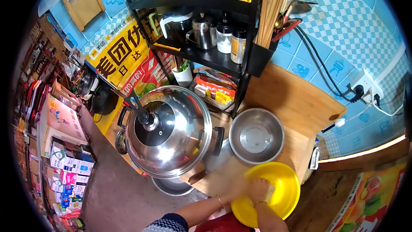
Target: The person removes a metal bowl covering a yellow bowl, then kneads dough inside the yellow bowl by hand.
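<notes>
My right hand (259,189) is inside the yellow plastic basin (292,189), with its fingers curled. A pale, whitish piece (270,193) shows at its fingers, too small to name. My left hand (230,183) is smeared by motion at the basin's left rim, so its fingers cannot be made out. An empty stainless steel bowl (253,139) stands just behind the basin. Left of both is a large wok (216,141) under a shiny domed steel lid (184,146) with an upright black handle.
A black rack (206,60) behind the wok holds jars and a steel pitcher (202,30). Chopsticks (270,13) fill a holder on its side. A wooden board (292,94) leans on the tiled wall near a plugged socket (365,87). Another metal bowl (173,187) sits lower, below the wok.
</notes>
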Motion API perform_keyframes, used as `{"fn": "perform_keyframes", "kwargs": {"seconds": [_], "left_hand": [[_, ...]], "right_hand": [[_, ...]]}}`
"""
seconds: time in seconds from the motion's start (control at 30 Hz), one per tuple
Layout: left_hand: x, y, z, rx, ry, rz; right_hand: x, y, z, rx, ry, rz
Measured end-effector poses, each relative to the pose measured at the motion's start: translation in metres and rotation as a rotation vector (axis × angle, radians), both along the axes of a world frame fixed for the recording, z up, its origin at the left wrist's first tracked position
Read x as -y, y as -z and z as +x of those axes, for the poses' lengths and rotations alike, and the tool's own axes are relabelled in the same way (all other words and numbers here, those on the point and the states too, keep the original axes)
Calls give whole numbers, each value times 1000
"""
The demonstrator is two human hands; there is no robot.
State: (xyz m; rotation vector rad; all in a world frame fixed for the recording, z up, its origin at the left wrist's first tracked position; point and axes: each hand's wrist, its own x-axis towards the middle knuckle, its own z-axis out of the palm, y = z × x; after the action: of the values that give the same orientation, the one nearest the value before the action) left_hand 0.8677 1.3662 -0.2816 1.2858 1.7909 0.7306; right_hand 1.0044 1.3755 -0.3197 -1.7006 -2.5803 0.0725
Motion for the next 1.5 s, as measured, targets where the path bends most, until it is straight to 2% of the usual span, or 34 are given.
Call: {"fn": "perform_keyframes", "kwargs": {"seconds": [0.07,0.2,0.3,0.43,0.53,0.6,0.73,0.77,0.8,0.83,0.87,0.93,0.97,1.07,1.17,1.23,1.3,1.5], "left_hand": [[-2,2,1,-7,-21,-6],[-1,-1,-2,15,30,-49],[-3,-8,0,69,-21,-64],[-2,-13,-1,-19,29,-44],[0,-4,-1,70,-22,-17],[2,4,-3,-48,21,40],[-1,-17,-4,13,19,46],[4,50,2,8,-82,66],[-3,8,-3,11,-15,-51],[-5,28,-4,-45,-1,-33],[-5,23,-3,-95,-66,173],[-14,3,-4,-129,-16,108],[-16,2,-1,-107,0,119],[-6,5,5,-180,-22,124],[-3,1,2,-175,-45,73],[-9,1,2,-115,-48,106],[-10,3,2,-118,-36,99],[-11,0,3,-57,-34,117]], "right_hand": [[-4,-1,-1,-18,9,-84],[-11,6,-2,-43,6,-74],[-17,10,0,-88,-26,-26],[-24,3,0,-113,-57,-65],[-30,8,-2,-146,-60,-102],[-32,7,2,-204,-113,-116],[-34,28,3,-388,-118,88],[-31,16,4,-289,-47,-165],[-31,10,6,-239,-85,-195],[-32,17,10,-223,-168,-158],[-33,2,11,-302,-179,-198],[-38,-46,8,-187,76,-522],[-28,-47,18,-172,97,-510],[24,-52,34,-185,-115,-169],[64,-41,41,-4,-152,-158],[67,-33,39,-53,-117,-166],[67,-21,37,-90,-100,-34],[39,-8,18,-150,44,-30]]}}
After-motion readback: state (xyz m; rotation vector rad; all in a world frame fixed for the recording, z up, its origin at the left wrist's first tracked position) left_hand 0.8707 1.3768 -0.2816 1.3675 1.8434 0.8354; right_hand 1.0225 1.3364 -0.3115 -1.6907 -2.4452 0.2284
